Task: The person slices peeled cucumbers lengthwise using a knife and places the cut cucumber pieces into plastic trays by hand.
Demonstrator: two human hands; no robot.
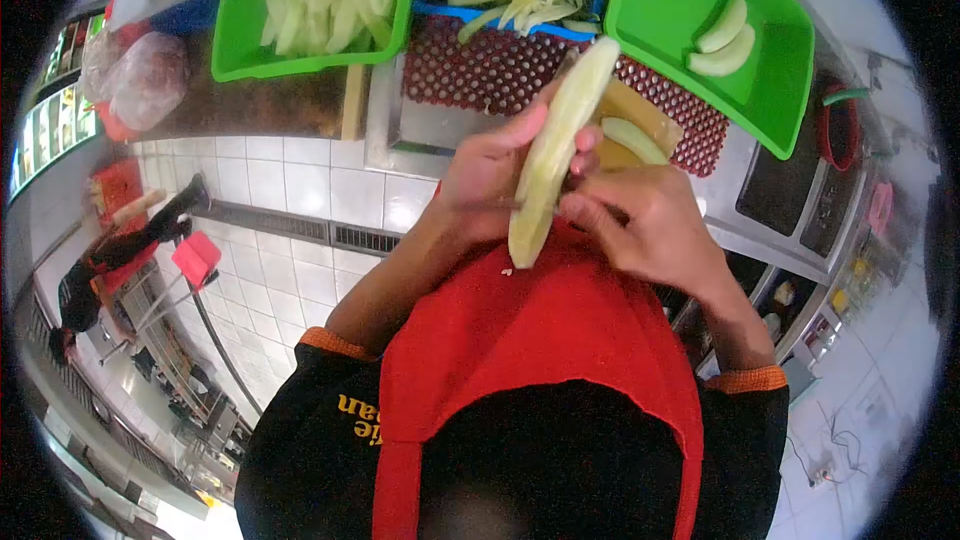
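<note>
My left hand (495,165) is closed around a long, pale, peeled cucumber (565,125), held at a slant over my apron. My right hand (645,220) is closed beside its lower end, gripping a thin-bladed tool (485,205). The blade lies across the cucumber's lower part, its handle hidden by my fingers. Whether it is a knife or a peeler I cannot tell. Behind my right hand, another pale piece (632,140) rests on a tan board (655,120).
A green tray (225,35) holds many pale pieces; a blue container (560,32) is heaped with peelings. Two pieces lie in the right green tray (765,50). A red perforated mat (480,65) covers part of the steel counter (415,125). Another person (85,290) is far left.
</note>
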